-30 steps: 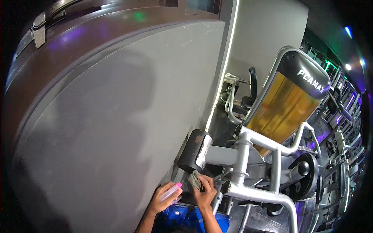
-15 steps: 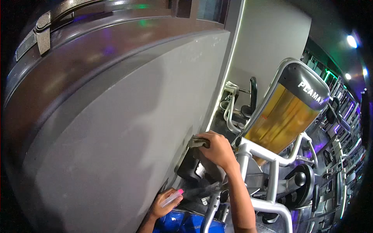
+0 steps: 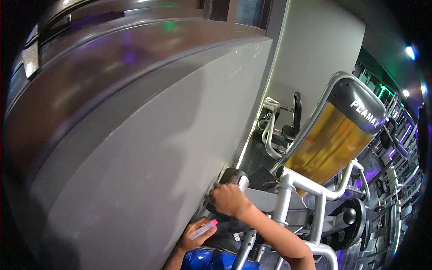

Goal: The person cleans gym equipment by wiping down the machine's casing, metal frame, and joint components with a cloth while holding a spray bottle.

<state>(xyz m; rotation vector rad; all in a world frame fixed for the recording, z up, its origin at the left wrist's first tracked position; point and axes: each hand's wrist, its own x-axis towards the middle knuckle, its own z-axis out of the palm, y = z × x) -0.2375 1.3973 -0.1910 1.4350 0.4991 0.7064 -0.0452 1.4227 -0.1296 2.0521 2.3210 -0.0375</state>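
Note:
My left hand (image 3: 191, 240) is wrapped round a small clear plastic bottle (image 3: 200, 231) with a pink top, low beside the grey wall. My right hand (image 3: 231, 201) is closed on a folded grey cloth, which its fingers now mostly hide. That hand is at a black padded part (image 3: 232, 174) of the gym machine, close to the wall. Whether the cloth touches the pad or the wall, I cannot tell. Silver tubing of the machine frame (image 3: 284, 198) stands just right of my right hand.
The grey wall panel (image 3: 135, 180) fills the left side. A yellow machine shroud marked PLAMAX (image 3: 321, 144) rises at the right. A round black weight plate (image 3: 348, 225) sits below it. Something shiny and blue (image 3: 211, 260) lies at the bottom. More gym machines stand far right.
My right hand has moved down and left with the cloth, from the wall's edge to the black pad, uncovering the pad's top. My left hand still holds the bottle, barely shifted.

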